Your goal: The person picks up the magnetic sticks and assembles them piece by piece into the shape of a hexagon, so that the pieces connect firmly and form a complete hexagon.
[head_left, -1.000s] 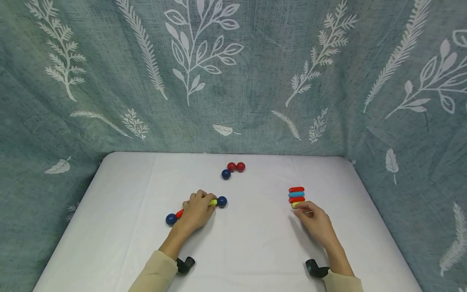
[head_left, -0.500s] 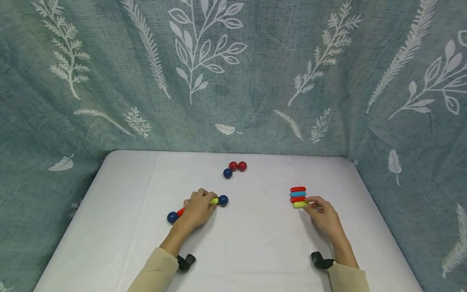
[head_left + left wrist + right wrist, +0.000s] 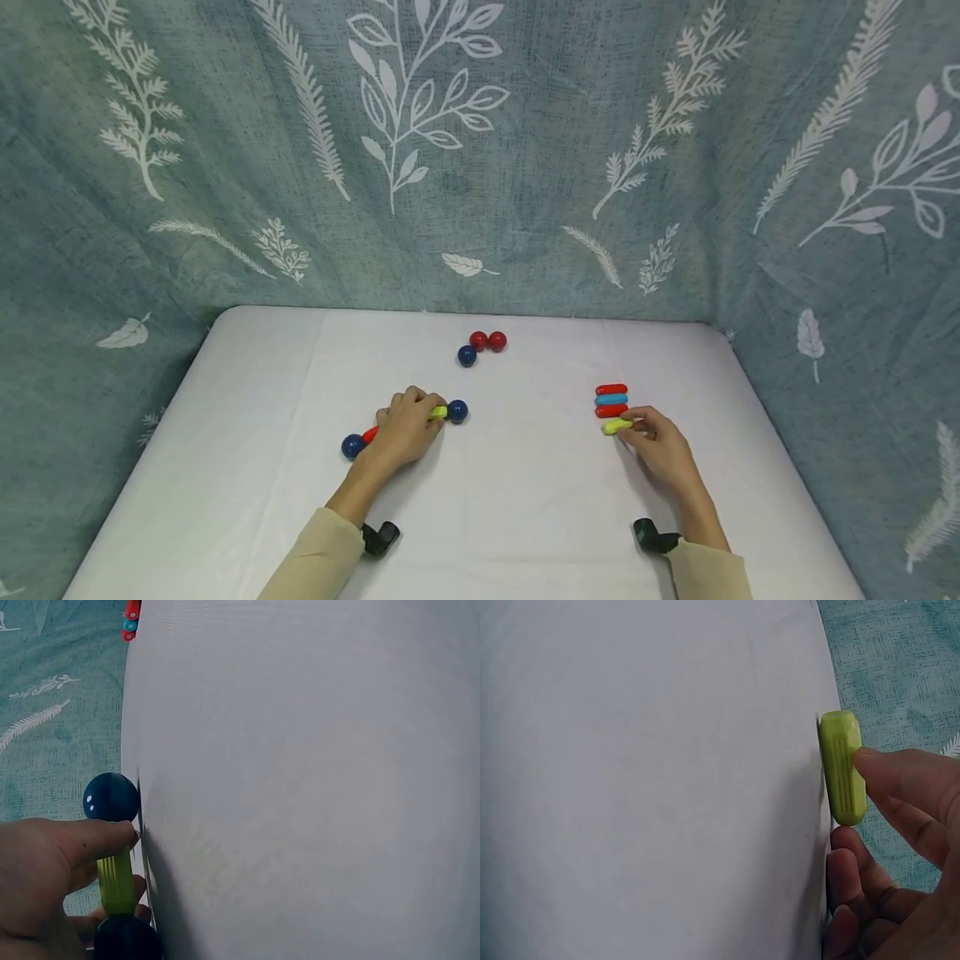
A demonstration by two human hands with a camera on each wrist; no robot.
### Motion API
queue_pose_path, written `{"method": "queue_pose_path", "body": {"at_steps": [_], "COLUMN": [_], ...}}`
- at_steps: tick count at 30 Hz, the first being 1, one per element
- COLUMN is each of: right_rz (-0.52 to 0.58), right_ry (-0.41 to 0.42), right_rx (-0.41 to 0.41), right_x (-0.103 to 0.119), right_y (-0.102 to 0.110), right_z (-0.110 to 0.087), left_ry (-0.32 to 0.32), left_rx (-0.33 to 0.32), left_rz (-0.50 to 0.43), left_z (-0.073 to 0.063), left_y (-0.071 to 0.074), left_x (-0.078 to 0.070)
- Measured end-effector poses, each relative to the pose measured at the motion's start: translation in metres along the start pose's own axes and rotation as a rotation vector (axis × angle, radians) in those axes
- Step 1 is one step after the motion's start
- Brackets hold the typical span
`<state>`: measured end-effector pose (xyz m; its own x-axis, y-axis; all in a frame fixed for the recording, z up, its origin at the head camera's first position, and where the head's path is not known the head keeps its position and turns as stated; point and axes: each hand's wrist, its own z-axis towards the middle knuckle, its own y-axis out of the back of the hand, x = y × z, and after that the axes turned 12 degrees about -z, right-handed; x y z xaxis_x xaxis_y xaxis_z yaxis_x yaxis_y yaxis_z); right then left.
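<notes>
My left hand [image 3: 407,427] grips a chain of toy sticks and balls at the table's left-middle. In it, a yellow-green stick [image 3: 116,889] joins a dark blue ball [image 3: 111,797] to another dark ball [image 3: 127,941] beneath the fingers. At the chain's near end, a red stick [image 3: 371,434] meets a blue ball [image 3: 352,447]; my hand covers the middle. On the right, my right hand [image 3: 663,446] pinches one end of a second yellow-green stick [image 3: 842,769]. That stick lies tilted just on the near side of a red stick [image 3: 612,411].
Beyond that red stick, a light blue stick [image 3: 612,400] and another red stick [image 3: 612,389] lie parallel. Near the far edge, two red balls [image 3: 487,341] touch, with a blue ball [image 3: 467,356] beside them. A white cloth covers the table [image 3: 525,500].
My right fingers have shifted from the yellow-green stick's left end to its right end. The stick has come slightly nearer and tilted away from the row. My left hand stays nearly still.
</notes>
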<state>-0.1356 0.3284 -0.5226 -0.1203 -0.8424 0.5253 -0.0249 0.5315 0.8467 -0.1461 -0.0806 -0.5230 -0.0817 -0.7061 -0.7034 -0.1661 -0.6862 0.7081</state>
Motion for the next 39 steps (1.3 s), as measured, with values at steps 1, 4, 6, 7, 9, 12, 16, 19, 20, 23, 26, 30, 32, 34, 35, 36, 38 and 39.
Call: {"method": "queue_pose_path", "body": {"at_steps": [1,4,6,7,9,12,16,19,20,23,26,30,32,34,35,36,38,39], "right_rz": [-0.001,0.0,-0.012,-0.021,-0.039,-0.077,-0.105,-0.122,-0.126,-0.123,-0.107,-0.099,-0.093,-0.084,-0.079,-0.073,-0.057,-0.054], "right_ry": [-0.001,0.004,0.011,0.019,0.035,0.051,0.045,0.043,0.043,0.036,0.028,0.054,0.076,0.094,0.104,0.113,0.131,0.144], "right_rx": [-0.003,-0.003,0.005,0.011,0.025,0.044,0.065,0.068,0.067,0.071,0.072,0.061,0.059,0.061,0.059,0.057,0.054,0.05], "right_x": [0.0,0.001,0.001,0.001,0.002,0.003,0.005,0.007,0.007,0.008,0.009,0.013,0.016,0.02,0.022,0.024,0.03,0.033], "right_y": [0.0,-0.001,-0.001,-0.001,-0.001,0.001,0.001,0.0,-0.001,-0.003,-0.005,-0.007,-0.008,-0.011,-0.012,-0.014,-0.017,-0.018], "right_z": [0.0,0.0,0.0,-0.001,-0.003,-0.006,-0.009,-0.01,-0.011,-0.012,-0.013,-0.014,-0.014,-0.014,-0.014,-0.014,-0.014,-0.014], "left_ry": [-0.002,-0.006,-0.005,-0.004,-0.006,-0.007,0.005,0.005,0.003,0.001,0.001,-0.006,-0.008,-0.007,-0.007,-0.006,-0.005,-0.004], "left_rx": [-0.002,-0.005,-0.002,0.003,0.01,0.017,0.014,0.01,0.009,0.01,0.013,0.012,0.01,0.01,0.01,0.01,0.01,0.01], "left_rz": [0.0,0.0,0.002,0.002,-0.001,-0.005,-0.002,0.004,0.005,0.008,0.008,0.003,0.003,0.006,0.008,0.01,0.013,0.014], "left_z": [0.0,0.0,-0.001,-0.001,-0.001,-0.001,-0.001,-0.001,-0.001,-0.001,-0.001,-0.002,-0.002,-0.003,-0.003,-0.003,-0.002,-0.002], "left_y": [0.001,0.002,0.002,0.002,0.002,0.001,0.0,0.0,0.0,0.0,0.0,0.001,0.001,0.001,0.002,0.002,0.002,0.002], "left_x": [0.0,0.0,0.0,0.0,0.0,-0.001,-0.001,0.0,0.0,0.001,0.001,0.001,0.0,0.0,0.0,0.0,0.0,0.0]}}
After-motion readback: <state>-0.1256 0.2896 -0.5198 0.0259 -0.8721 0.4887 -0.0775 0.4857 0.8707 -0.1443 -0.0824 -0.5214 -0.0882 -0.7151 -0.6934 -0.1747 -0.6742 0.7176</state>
